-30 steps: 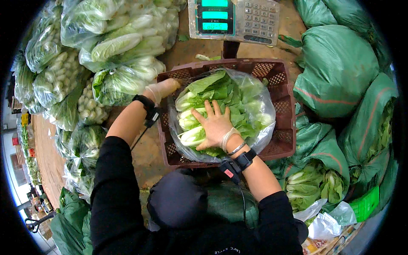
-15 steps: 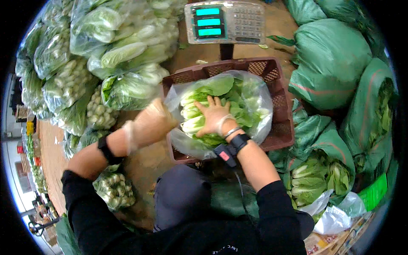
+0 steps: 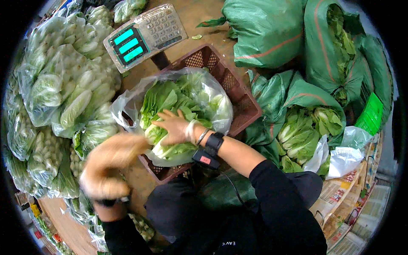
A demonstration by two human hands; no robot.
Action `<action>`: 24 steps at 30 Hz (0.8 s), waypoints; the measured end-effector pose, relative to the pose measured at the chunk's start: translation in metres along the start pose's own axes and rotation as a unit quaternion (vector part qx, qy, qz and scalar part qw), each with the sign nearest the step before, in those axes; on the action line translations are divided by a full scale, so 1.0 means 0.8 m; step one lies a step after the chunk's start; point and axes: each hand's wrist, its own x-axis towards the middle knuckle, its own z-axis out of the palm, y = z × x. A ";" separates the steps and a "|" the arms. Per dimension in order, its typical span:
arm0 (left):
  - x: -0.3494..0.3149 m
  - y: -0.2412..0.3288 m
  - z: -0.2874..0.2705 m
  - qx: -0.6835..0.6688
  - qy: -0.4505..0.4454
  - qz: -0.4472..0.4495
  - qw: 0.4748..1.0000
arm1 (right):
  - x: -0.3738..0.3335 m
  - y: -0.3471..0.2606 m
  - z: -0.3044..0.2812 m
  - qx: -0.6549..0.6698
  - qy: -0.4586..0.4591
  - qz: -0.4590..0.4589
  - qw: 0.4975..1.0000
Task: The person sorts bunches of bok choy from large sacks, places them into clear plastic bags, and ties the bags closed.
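My right hand (image 3: 175, 128) lies with spread fingers on a bunch of leafy greens (image 3: 163, 100), pale-stalked heads of a bok-choy kind. The greens sit in a clear plastic bag (image 3: 224, 111), whose mouth gapes toward the left. That bag rests inside a brown plastic crate (image 3: 242, 100). My left hand (image 3: 112, 159) is smeared by motion beside the bag's left edge, so its fingers cannot be made out. Just behind the crate stands a digital scale (image 3: 146, 36) with three lit green displays and a keypad.
Clear bags of cabbages and greens (image 3: 63, 93) are piled on the left. Green woven sacks (image 3: 267, 34) crowd the back right, and an open one shows leafy heads (image 3: 299, 134). White plastic bags (image 3: 346, 159) lie at right on newspaper (image 3: 333, 199), near a bright green plastic piece (image 3: 369, 114).
The whole view has swung, bringing more of the right side in. My left hand has pulled back from the bag's edge toward me. My right hand stays on the greens.
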 end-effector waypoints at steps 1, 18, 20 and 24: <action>0.033 -0.022 0.024 -0.152 0.024 -0.085 0.984 | 0.010 0.024 0.004 0.153 0.085 -0.014 0.984; 0.058 -0.274 0.113 0.655 -0.107 -0.146 0.734 | -0.164 0.125 -0.354 -0.385 0.034 -0.055 0.921; 0.056 -0.274 0.122 0.617 -0.083 -0.144 0.769 | -0.166 0.142 -0.348 -0.103 0.098 -0.061 0.988; 0.053 -0.250 0.123 0.673 -0.123 -0.148 0.714 | -0.244 0.132 -0.296 0.063 0.038 0.051 0.996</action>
